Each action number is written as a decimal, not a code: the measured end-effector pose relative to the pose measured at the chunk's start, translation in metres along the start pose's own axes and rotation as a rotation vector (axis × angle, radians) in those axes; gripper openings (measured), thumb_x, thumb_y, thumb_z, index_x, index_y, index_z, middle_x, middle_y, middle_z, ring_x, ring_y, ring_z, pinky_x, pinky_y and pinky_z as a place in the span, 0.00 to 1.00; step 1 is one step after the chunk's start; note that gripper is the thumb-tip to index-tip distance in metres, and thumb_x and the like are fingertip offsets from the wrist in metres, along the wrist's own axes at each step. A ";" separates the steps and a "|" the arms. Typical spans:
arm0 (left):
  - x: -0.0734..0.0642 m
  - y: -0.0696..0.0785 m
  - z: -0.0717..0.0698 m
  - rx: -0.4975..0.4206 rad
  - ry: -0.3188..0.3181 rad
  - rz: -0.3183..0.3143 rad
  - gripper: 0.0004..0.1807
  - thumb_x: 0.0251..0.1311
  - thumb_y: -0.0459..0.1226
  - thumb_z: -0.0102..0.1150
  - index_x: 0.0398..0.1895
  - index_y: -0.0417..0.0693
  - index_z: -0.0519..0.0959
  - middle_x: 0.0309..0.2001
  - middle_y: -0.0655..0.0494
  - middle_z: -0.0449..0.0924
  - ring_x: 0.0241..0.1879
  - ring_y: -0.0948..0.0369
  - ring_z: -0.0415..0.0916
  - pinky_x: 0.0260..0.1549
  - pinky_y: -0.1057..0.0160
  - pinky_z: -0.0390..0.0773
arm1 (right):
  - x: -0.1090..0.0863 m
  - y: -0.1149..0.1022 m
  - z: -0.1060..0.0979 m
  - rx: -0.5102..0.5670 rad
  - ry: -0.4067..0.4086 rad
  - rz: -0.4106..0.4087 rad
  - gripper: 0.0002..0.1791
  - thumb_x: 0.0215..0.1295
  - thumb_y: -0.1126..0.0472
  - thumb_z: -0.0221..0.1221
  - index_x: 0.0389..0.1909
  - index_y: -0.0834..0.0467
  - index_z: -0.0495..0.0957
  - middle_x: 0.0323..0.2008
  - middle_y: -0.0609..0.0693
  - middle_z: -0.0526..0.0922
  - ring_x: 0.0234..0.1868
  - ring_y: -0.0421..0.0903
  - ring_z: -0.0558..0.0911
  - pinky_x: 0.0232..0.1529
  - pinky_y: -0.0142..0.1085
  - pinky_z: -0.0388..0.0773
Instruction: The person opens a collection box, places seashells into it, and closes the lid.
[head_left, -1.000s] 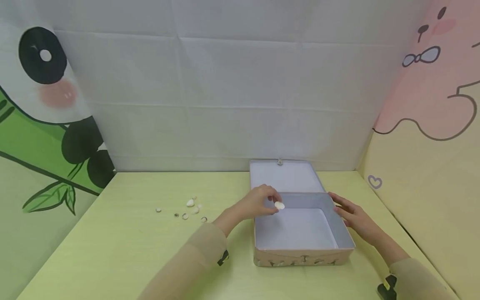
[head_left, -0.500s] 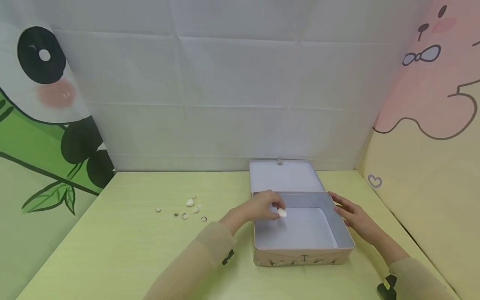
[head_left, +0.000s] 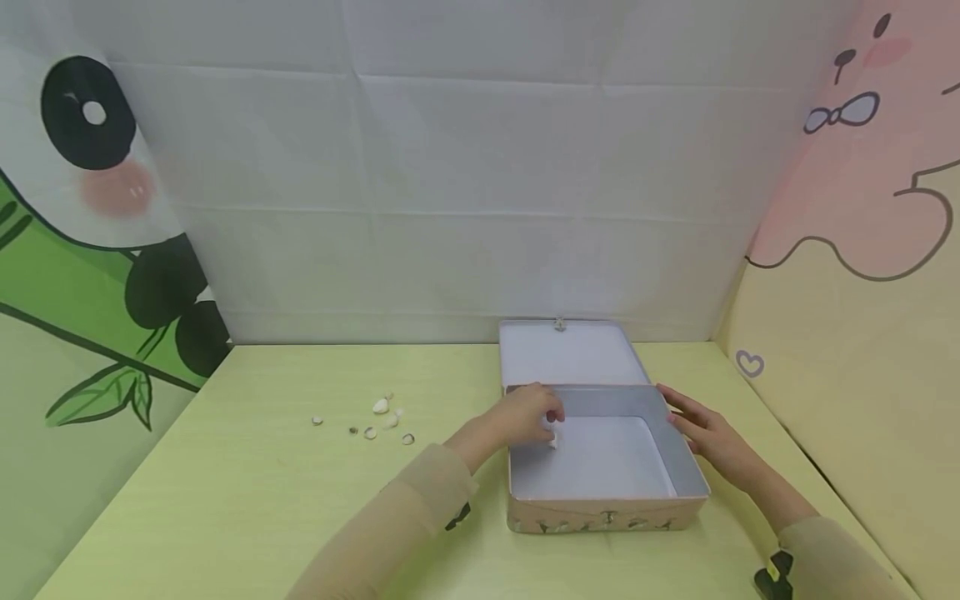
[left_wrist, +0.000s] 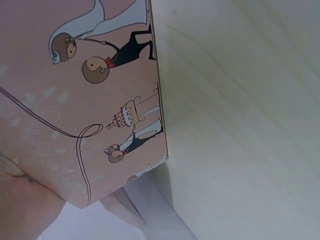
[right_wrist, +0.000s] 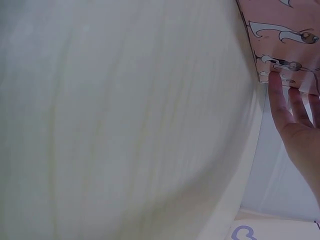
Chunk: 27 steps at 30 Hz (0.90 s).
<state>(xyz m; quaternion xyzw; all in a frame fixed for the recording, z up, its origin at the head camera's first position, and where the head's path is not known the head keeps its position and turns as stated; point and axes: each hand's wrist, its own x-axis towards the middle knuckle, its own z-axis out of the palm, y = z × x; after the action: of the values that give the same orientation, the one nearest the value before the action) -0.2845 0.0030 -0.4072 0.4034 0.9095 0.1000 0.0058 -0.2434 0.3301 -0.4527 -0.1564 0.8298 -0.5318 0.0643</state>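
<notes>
A pink tin box [head_left: 585,515] with printed cartoon figures stands on the right half of the table, its hinged lid [head_left: 570,357] laid back. Reaching over the left wall, my left hand [head_left: 523,417] is low inside the box. It pinches a small white seashell [head_left: 553,442], seen nearly edge-on and partly covered by the fingers. My right hand [head_left: 716,442] rests against the box's right side with relaxed, extended fingers. In the right wrist view, its fingers [right_wrist: 281,102] touch the printed wall. The left wrist view shows the box side [left_wrist: 45,125] with part of my left hand [left_wrist: 25,205].
Left of the box, several small shells lie scattered on the yellow-green table [head_left: 225,500], among them a larger white shell [head_left: 381,406] and a ring-like one [head_left: 408,439]. A white cloth backdrop [head_left: 465,208] closes off the rear; painted panels stand at both sides.
My left hand has moved lower into the box with the seashell, which has turned from face-on to nearly edge-on. My right hand and the box have stayed in place.
</notes>
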 end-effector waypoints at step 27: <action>-0.033 -0.013 -0.030 -0.249 0.155 0.010 0.16 0.53 0.40 0.67 0.46 0.49 0.81 0.42 0.57 0.81 0.44 0.62 0.72 0.47 0.67 0.72 | 0.000 -0.002 0.001 0.025 0.003 0.001 0.29 0.74 0.53 0.45 0.73 0.50 0.52 0.72 0.61 0.51 0.60 0.38 0.69 0.51 0.59 0.72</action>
<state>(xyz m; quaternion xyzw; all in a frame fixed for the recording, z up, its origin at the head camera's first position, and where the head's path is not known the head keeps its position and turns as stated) -0.2747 -0.0353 -0.3823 0.3950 0.8858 0.2430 -0.0150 -0.2425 0.3281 -0.4514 -0.1543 0.8232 -0.5424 0.0654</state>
